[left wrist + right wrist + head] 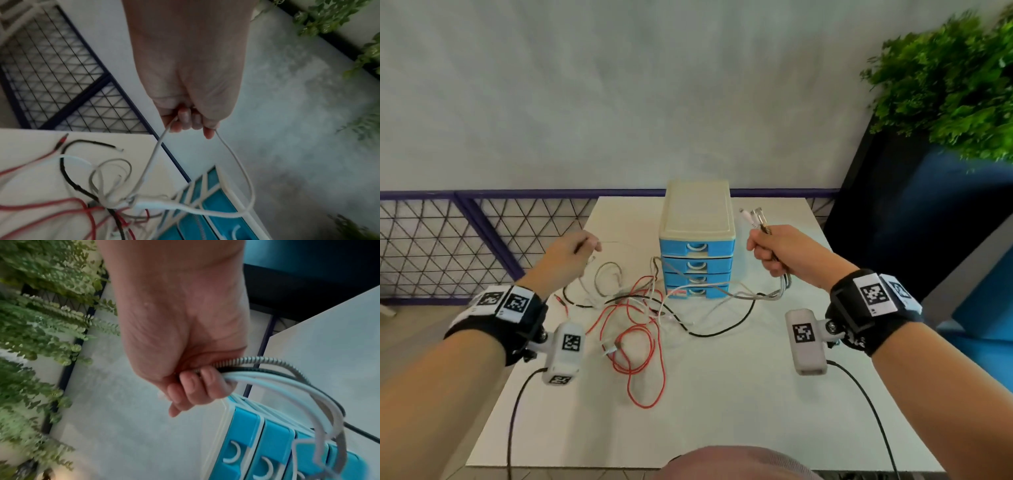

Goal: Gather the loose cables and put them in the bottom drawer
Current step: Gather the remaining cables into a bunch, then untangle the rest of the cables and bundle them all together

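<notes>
A tangle of red, black, white and grey cables (640,315) lies on the white table (722,394) in front of a small blue drawer unit (697,263) with several shut drawers; the bottom drawer (697,292) is shut. My left hand (566,255) is raised left of the unit and pinches a thin white cable (236,160) that loops down to the tangle (115,199). My right hand (779,251), right of the unit, grips a bundle of cable ends (755,219) that stick up from the fist; their white, grey braided and black strands (287,379) trail down across the drawer fronts (273,443).
A purple-framed wire mesh fence (465,240) runs behind the table, with a grey wall above it. A green plant (945,85) in a dark blue planter stands at the right. My knee (736,462) shows at the table's near edge.
</notes>
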